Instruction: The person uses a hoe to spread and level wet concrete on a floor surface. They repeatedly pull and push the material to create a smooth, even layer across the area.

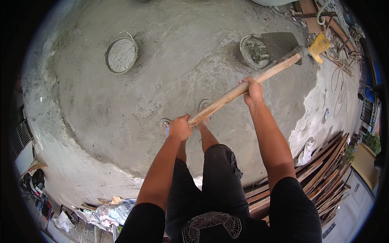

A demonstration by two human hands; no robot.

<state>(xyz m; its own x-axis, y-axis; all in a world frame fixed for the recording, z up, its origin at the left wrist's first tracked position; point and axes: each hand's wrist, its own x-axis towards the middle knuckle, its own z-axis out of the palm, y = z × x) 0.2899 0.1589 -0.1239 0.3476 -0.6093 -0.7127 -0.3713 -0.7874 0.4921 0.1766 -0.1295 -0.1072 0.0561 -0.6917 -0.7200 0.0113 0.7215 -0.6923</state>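
Observation:
Both my hands grip a long-handled hoe by its pale wooden handle, which slants up to the right. My left hand is closed round the near end. Further up, my right hand wraps the middle of the handle. The hoe's wide dark blade is at the far end, right beside a bucket holding lumpy grey mortar; whether blade and rim touch, I cannot tell. A second bucket with a wire handle stands at the far left, filled with smoother grey mix. Wet grey cement spreads around my feet.
A yellow rubber boot stands at the far right, near scrap boards and a hose. Long wooden planks are piled at the near right, beside a white bag. Crumpled sacks lie at the near left. The cement's edge is ragged.

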